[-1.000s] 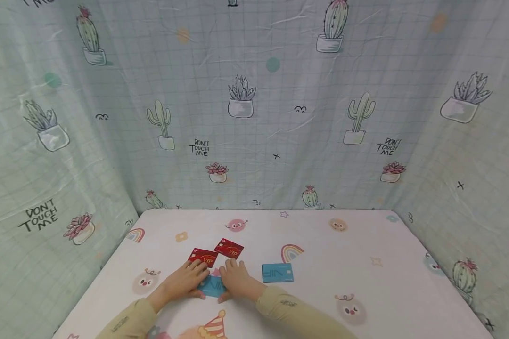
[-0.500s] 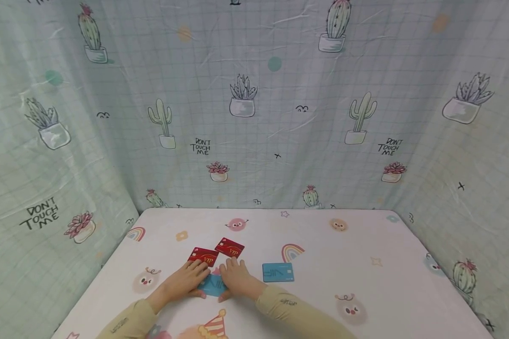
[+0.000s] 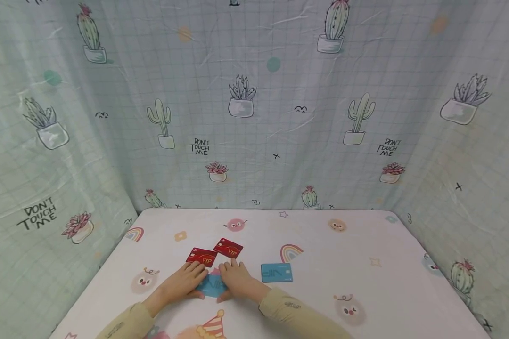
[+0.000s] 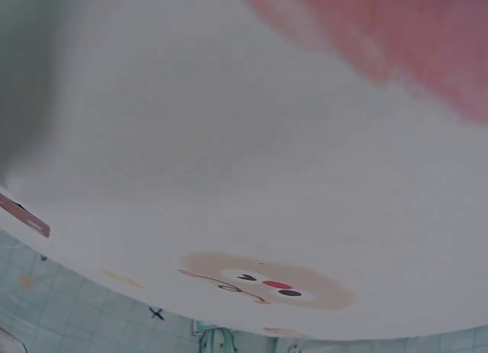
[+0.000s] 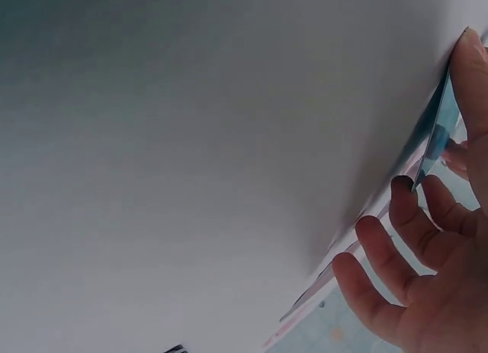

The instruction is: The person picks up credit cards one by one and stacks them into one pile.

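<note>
In the head view a blue VIP card point(image 3: 212, 285) lies between my two hands, low in the left half of the table. My left hand point(image 3: 182, 281) grips its left end, thumb at the near edge. At the right end, my right hand point(image 3: 236, 278) pinches the card between thumb and fingers. The right wrist view shows the card point(image 5: 440, 132) tilted edge-on, the thumb at one edge and fingertips at the opposite one; the other fingers are loosely bent. Only a blurred part of the left hand point(image 4: 412, 33) appears in the left wrist view.
Just beyond the hands lie two red VIP cards, one at the left point(image 3: 201, 257) and one farther back point(image 3: 228, 248). Another blue card point(image 3: 277, 272) is to the right of my right hand. Patterned curtains point(image 3: 254, 141) enclose the white printed table point(image 3: 322, 254).
</note>
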{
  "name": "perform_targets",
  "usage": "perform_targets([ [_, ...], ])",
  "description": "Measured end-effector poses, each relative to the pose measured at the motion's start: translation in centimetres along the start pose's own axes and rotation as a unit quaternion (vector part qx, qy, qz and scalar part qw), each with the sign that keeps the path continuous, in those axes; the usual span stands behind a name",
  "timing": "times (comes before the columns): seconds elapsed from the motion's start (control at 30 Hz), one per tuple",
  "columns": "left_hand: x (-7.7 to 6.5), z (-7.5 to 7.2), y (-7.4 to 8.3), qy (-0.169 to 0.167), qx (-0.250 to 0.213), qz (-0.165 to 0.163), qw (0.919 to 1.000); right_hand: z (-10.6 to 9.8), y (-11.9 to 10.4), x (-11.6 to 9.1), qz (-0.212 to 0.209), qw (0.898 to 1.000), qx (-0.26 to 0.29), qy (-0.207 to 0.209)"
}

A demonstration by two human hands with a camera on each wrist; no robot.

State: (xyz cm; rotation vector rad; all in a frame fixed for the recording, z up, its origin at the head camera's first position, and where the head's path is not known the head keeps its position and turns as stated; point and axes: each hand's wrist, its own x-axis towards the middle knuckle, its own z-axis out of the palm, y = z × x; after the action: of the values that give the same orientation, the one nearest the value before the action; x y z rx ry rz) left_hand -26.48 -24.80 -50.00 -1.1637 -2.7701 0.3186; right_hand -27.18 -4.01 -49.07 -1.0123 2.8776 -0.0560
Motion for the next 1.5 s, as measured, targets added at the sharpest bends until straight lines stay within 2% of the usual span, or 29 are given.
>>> perform_targets([
  [0.17,-0.16,0.18,-0.04,0.027,0.008,0.010,0.9996,0.24,0.13,0.23,-0.011,1.000,-0.001,0.006],
  [0.47,-0.41,0.02,0.19,0.004,0.005,-0.007,1.0000,0.08,0.11,-0.18,-0.030,0.999,-0.018,0.020],
  [0.73,-0.62,-0.09,0.42,0.006,0.016,-0.011,0.9998,0.17,0.05,-0.25,-0.034,0.999,-0.029,0.025],
  [1.1,-0.80,0.57,0.32,0.066,0.066,0.016,0.9956,-0.17,-0.02,-0.55,-0.045,0.995,-0.077,0.037],
  [1.3,-0.88,0.71,0.36,0.068,0.076,0.017,0.9946,0.25,-0.05,-0.51,-0.052,0.991,-0.111,0.054],
  [1.5,-0.86,0.57,0.59,0.078,0.085,0.023,0.9931,0.22,-0.07,-0.65,-0.045,0.992,-0.110,0.050],
])
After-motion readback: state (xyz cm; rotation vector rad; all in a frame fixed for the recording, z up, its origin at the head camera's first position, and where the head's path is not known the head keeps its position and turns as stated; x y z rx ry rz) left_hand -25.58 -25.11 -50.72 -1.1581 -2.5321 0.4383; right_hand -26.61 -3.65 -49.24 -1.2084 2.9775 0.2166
